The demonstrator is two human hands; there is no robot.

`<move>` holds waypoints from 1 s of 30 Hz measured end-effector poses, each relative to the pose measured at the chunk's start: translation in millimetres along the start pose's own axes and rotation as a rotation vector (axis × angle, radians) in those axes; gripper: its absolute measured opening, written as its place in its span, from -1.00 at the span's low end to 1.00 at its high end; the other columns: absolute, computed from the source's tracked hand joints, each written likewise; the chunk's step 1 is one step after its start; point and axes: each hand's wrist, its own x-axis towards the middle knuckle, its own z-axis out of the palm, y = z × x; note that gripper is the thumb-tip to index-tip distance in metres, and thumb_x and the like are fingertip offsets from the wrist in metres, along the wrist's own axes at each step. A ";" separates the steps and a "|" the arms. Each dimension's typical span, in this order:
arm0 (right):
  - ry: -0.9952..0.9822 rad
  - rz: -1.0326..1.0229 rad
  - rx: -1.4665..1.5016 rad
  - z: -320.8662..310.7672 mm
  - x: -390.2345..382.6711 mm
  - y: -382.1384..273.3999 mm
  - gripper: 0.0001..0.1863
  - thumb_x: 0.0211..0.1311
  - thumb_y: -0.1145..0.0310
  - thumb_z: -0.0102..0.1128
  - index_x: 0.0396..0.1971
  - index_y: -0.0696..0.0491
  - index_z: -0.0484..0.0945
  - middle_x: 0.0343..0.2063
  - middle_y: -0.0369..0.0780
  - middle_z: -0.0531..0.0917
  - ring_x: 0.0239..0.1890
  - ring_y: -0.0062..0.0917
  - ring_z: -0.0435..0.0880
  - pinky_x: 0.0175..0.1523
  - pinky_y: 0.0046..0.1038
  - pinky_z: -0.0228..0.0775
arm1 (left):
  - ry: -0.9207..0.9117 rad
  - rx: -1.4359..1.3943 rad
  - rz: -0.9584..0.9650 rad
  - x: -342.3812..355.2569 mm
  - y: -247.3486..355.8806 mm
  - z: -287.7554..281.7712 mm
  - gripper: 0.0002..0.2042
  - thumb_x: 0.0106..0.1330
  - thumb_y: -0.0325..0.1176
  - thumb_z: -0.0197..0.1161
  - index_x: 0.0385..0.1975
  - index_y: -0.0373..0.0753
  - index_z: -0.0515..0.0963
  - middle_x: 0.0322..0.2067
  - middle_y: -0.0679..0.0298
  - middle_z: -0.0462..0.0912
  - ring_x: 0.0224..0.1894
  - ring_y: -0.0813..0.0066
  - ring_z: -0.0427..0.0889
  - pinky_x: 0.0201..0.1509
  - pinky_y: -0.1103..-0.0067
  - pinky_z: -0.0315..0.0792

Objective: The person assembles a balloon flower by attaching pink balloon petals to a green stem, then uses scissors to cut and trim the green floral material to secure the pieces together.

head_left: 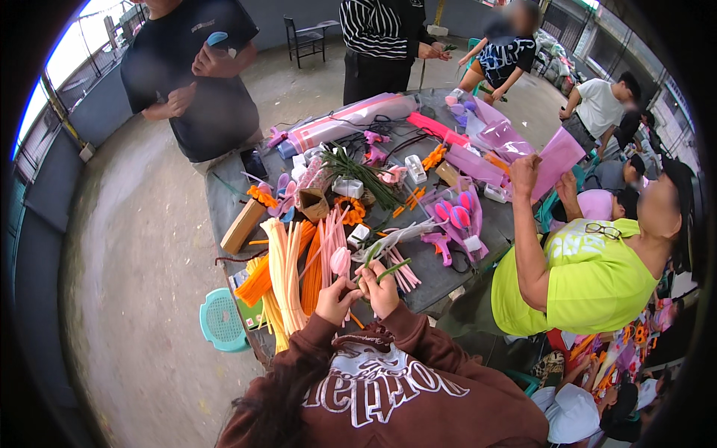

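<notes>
My left hand point(335, 300) is closed on the pale pink tulip bud point(340, 261) just below its head, near the middle bottom of the table. Against it, my right hand point(379, 291) pinches a green fuzzy stem point(397, 266), which is bent and sticks up and out past my fingers. Left of both hands lie long bundles of cream point(282, 261) and orange point(256, 285) pipe cleaners. Beyond them are pink pipe cleaners point(331, 233) and a pile of thin green stems point(357, 177).
The cluttered grey table point(448, 278) holds glue guns point(436, 242), wrapping sheets point(343, 123) and a cardboard piece point(242, 227). A person in yellow-green point(575, 276) lifts pink wrap at the right; others point(196, 97) stand around. A teal stool point(220, 317) is at the lower left.
</notes>
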 end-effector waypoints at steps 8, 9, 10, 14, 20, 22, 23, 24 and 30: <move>-0.006 -0.033 -0.042 -1.0 4.7 -11.0 -0.85 0.29 0.37 -0.17 -0.36 0.11 0.35 -0.71 -0.40 0.31 -0.72 -0.83 0.15 -0.64 -0.75 -0.07 | -0.092 -0.222 0.001 4.7 -18.5 -1.9 -0.91 0.12 -0.48 0.20 -0.54 -0.35 0.46 -0.64 0.38 0.50 -0.61 0.71 0.42 -0.54 0.74 0.31; 0.007 -0.014 0.000 -0.3 5.2 -16.8 -0.86 0.29 0.39 -0.17 -0.37 0.12 0.36 -0.72 -0.40 0.32 -0.72 -0.83 0.18 -0.64 -0.75 -0.04 | -0.090 -0.243 -0.013 2.9 -11.8 -0.8 -0.91 0.13 -0.48 0.19 -0.54 -0.35 0.47 -0.63 0.37 0.50 -0.61 0.71 0.42 -0.53 0.74 0.32; 0.018 0.005 0.041 -0.1 6.0 -20.5 -0.86 0.28 0.40 -0.16 -0.39 0.13 0.36 -0.72 -0.39 0.32 -0.72 -0.82 0.20 -0.63 -0.74 -0.01 | -0.088 -0.263 -0.026 1.5 -5.3 -0.1 -0.91 0.13 -0.48 0.19 -0.54 -0.35 0.48 -0.63 0.37 0.51 -0.61 0.71 0.43 -0.52 0.74 0.32; 0.044 0.025 0.140 -3.0 9.4 -24.2 -0.82 0.31 0.33 -0.21 -0.40 0.09 0.34 -0.75 -0.42 0.25 -0.75 -0.83 0.13 -0.66 -0.75 -0.08 | -0.111 -0.280 -0.038 2.3 2.5 0.8 -0.91 0.16 -0.47 0.17 -0.51 -0.35 0.48 -0.61 0.35 0.53 -0.61 0.71 0.42 -0.52 0.75 0.32; -0.007 0.037 0.167 -0.5 13.1 -31.6 -0.82 0.32 0.34 -0.23 -0.42 0.09 0.32 -0.75 -0.42 0.23 -0.75 -0.81 0.12 -0.66 -0.74 -0.08 | -0.101 -0.299 -0.063 -0.2 8.1 3.3 -0.91 0.19 -0.45 0.12 -0.43 -0.36 0.48 -0.60 0.36 0.51 -0.59 0.72 0.41 -0.49 0.76 0.31; -0.014 0.030 0.143 -1.2 14.5 -31.3 -0.82 0.32 0.33 -0.23 -0.41 0.09 0.32 -0.74 -0.41 0.23 -0.75 -0.81 0.12 -0.66 -0.75 -0.08 | -0.080 -0.287 -0.040 1.1 5.9 4.7 -0.91 0.20 -0.46 0.10 -0.40 -0.35 0.46 -0.60 0.37 0.50 -0.58 0.72 0.40 -0.49 0.76 0.30; -0.014 0.023 0.128 -0.5 15.9 -29.5 -0.81 0.32 0.31 -0.23 -0.40 0.09 0.32 -0.74 -0.42 0.23 -0.75 -0.82 0.11 -0.66 -0.75 -0.08 | -0.064 -0.297 -0.032 2.1 6.9 6.5 -0.91 0.20 -0.46 0.10 -0.40 -0.35 0.46 -0.60 0.38 0.49 -0.59 0.72 0.40 -0.49 0.76 0.30; -0.014 0.016 0.113 -0.3 17.4 -29.4 -0.81 0.32 0.30 -0.23 -0.38 0.09 0.32 -0.74 -0.42 0.24 -0.75 -0.82 0.11 -0.66 -0.75 -0.09 | -0.049 -0.308 -0.024 2.9 7.8 8.2 -0.92 0.20 -0.46 0.10 -0.40 -0.35 0.45 -0.60 0.38 0.49 -0.59 0.72 0.39 -0.50 0.76 0.30; -0.025 0.029 0.058 0.3 15.6 -31.4 -0.83 0.31 0.35 -0.21 -0.42 0.09 0.32 -0.74 -0.41 0.25 -0.73 -0.81 0.15 -0.64 -0.74 -0.04 | 0.030 -0.276 -0.026 -2.0 3.8 12.6 -0.91 0.19 -0.44 0.12 -0.45 -0.33 0.44 -0.62 0.39 0.48 -0.59 0.73 0.39 -0.51 0.76 0.29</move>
